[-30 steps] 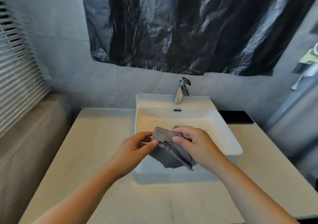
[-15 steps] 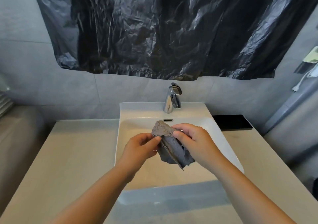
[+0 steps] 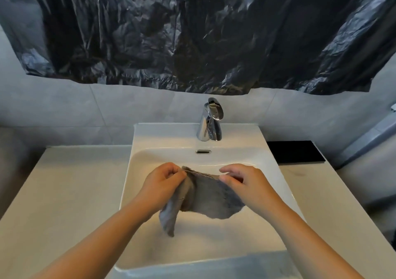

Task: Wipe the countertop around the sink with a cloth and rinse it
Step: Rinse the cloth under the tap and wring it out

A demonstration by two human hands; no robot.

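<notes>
A grey cloth (image 3: 211, 195) hangs spread over the white sink basin (image 3: 272, 156). My left hand (image 3: 162, 182) pinches its upper left corner. My right hand (image 3: 246, 182) pinches its upper right edge. A loose flap droops down on the left side of the cloth. The chrome faucet (image 3: 210, 122) stands at the back of the sink, and no water is visible from it. The pale countertop (image 3: 70, 184) runs on both sides of the sink.
A black plastic sheet (image 3: 192, 32) covers the wall above the faucet. A black flat pad (image 3: 295, 151) lies on the counter at the back right. Grey wall tiles (image 3: 107, 107) stand behind the sink.
The cloth was bunched between both hands; now my hands have pulled apart and spread it out over the basin. The view has moved closer to the sink.
</notes>
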